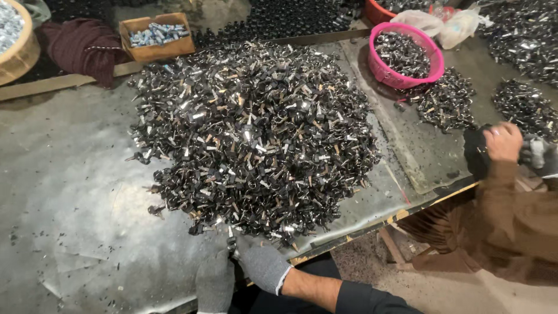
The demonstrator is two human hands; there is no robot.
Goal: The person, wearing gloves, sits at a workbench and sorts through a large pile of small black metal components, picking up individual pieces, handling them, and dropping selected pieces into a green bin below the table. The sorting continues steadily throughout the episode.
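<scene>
**Clip heap, near edge at risk**

1. Left hand (214, 285) and right hand (260, 264), grey-gloved, at the near edge of the surface (75, 192). Together they pinch one small clip (233, 245) between the fingertips, just at the foot of the heap.
2. Heap (250, 134) of black and silver clips, loose, mid-surface. Risk: a tug at its foot may slide pieces over the near edge; sprung metal could nip a glove.
3. A co-worker's hand (503, 142), right, closed on a dark object; its elbow could crowd the smaller piles (444, 102).
4. Pink basket (433, 58), part-filled; cardboard box (154, 36), far left.
</scene>
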